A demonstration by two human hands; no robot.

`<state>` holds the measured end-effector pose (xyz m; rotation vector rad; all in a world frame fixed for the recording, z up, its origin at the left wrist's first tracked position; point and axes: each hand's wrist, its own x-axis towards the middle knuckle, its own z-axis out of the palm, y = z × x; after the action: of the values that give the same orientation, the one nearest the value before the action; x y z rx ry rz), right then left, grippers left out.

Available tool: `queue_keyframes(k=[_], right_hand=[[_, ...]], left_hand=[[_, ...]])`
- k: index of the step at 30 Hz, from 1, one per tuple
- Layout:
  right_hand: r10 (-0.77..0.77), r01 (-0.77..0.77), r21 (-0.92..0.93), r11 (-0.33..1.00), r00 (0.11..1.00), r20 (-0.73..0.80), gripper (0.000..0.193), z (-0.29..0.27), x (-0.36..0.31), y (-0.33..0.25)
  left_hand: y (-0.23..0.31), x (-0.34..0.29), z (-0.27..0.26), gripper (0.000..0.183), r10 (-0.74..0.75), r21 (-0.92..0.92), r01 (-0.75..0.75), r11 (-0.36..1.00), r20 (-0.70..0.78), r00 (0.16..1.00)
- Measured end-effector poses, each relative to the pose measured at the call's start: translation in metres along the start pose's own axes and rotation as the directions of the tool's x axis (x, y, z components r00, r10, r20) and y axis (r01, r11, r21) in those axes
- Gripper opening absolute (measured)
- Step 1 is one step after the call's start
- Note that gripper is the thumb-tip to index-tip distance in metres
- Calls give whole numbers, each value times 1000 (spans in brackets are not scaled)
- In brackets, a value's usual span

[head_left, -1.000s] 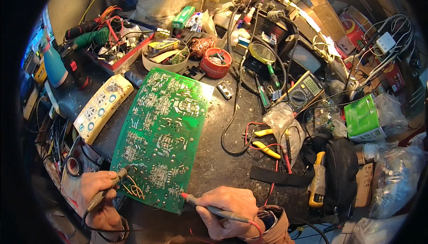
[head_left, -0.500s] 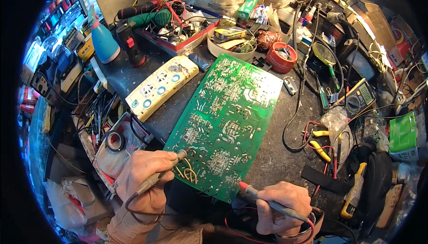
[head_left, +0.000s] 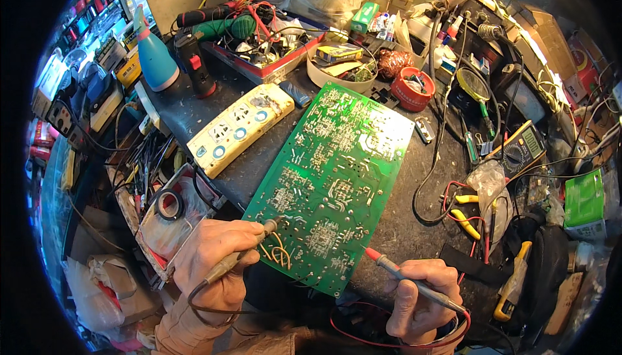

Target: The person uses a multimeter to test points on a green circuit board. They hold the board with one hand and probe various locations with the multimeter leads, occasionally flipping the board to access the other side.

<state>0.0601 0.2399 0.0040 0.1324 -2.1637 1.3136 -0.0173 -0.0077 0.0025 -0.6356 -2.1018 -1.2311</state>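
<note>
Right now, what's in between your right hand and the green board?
The head view shows the red-tipped probe, held in the right hand, pointing over dark tabletop at the green board; whether they touch, I can't tell.

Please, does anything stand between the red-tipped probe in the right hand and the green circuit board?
Nothing visible does: the red-tipped probe, held in the right hand, points toward the right edge of the green circuit board.

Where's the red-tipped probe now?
Head view, lower right: the red-tipped probe is in the right hand, its tip near the right edge of the circuit board.
</note>
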Motion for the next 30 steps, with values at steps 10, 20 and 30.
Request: queue_keyframes(k=[10, 20, 30], right_hand=[[-67, 71, -107, 992, 997, 42, 14, -4, 1, 1], [-61, 60, -99, 993, 998, -12, 14, -2, 0, 2], [-28, 26, -71, 997, 999, -28, 14, 2, 1, 5]], left_hand=[[2, 2, 0, 30, -7, 2, 7, 1000, 5, 1000], [0, 1, 1, 29, -4, -4, 4, 1000, -2, 1000], [-1, 1, 0, 29, -2, -3, 2, 1000, 2, 1000]])
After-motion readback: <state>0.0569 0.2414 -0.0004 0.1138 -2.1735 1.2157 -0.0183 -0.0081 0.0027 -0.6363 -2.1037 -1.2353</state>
